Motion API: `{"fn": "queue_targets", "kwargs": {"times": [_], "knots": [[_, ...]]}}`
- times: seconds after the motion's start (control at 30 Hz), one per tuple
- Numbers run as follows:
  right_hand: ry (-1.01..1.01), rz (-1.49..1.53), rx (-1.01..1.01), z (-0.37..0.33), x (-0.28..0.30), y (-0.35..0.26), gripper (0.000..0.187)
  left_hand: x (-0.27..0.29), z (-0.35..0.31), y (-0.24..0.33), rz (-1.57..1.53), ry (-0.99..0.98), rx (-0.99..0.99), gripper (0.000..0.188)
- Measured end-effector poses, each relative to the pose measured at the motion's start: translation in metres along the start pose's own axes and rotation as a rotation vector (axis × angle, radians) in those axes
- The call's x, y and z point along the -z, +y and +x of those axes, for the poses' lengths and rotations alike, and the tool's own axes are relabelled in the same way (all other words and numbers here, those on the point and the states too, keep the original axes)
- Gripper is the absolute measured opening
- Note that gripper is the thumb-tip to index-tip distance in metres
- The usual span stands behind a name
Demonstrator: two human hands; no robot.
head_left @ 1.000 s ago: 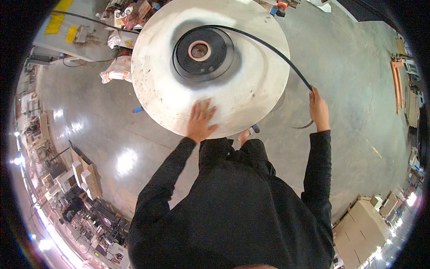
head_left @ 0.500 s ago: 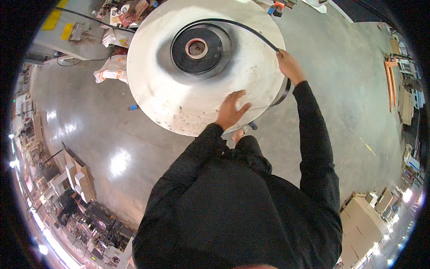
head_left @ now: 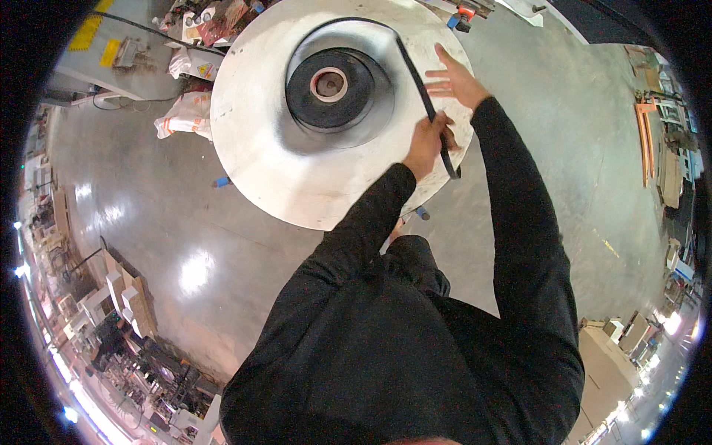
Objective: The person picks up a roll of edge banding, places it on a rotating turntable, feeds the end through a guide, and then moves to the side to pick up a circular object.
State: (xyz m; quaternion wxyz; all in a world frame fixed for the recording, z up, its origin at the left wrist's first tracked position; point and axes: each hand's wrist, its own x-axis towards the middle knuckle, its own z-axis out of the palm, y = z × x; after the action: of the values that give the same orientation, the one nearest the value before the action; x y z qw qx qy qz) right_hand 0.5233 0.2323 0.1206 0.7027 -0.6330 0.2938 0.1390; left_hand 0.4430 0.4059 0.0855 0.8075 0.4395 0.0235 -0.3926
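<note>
Black strip [head_left: 412, 68] is gripped in left hand [head_left: 426, 145], thumb on one side, fingers wrapped past the other. Right hand [head_left: 464, 86] is spread wide, nothing seen in it; fingertips are just beside the strip, contact can't be told. Strip runs between the two hands; short tail hangs below left fingers, near the disc rim, where it bends back.

Beyond and left of both hands, the same strip is arced loosely around black coil [head_left: 305, 111], which is seated around pale pinkish core ring [head_left: 329, 99]. Everything is carried on white round disc [head_left: 304, 194], with both hands over its right part. Coil probably laid flat so its turns are supported from below. Left grip presumably placed near the tail so the springy end is kept from flicking loose. Right palm probably kept clear so the strip isn't pinched twice. White bag [head_left: 187, 119] is lying well left of both hands.
</note>
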Motion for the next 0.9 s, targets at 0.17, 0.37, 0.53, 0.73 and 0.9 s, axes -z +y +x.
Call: {"fn": "queue_targets", "kwargs": {"times": [0.17, 0.37, 0.53, 0.73, 0.9], "knots": [[-0.390, -0.191, 0.182, -0.094, 0.017, 0.080, 0.067, 0.014, 0.045, 0.051, -0.233, 0.105, 0.013, 0.041], [0.194, -0.642, 0.290, -0.114, 0.010, 0.088, 0.035, 0.063, 0.070, 0.111, 0.541, -0.061, 0.066, 0.054], [0.363, -0.661, 0.380, -0.054, 0.023, 0.060, 0.047, 0.092, 0.003, 0.145, 1.474, 0.284, -0.465, 0.060], [0.357, -0.471, 0.201, -0.009, 0.026, 0.077, 0.043, 0.260, -0.056, 0.146, 1.827, 0.861, -0.518, 0.080], [0.299, 0.025, 0.003, -0.015, 0.000, 0.073, 0.035, 0.297, -0.056, 0.126, 1.671, 0.655, -0.504, 0.075]]}}
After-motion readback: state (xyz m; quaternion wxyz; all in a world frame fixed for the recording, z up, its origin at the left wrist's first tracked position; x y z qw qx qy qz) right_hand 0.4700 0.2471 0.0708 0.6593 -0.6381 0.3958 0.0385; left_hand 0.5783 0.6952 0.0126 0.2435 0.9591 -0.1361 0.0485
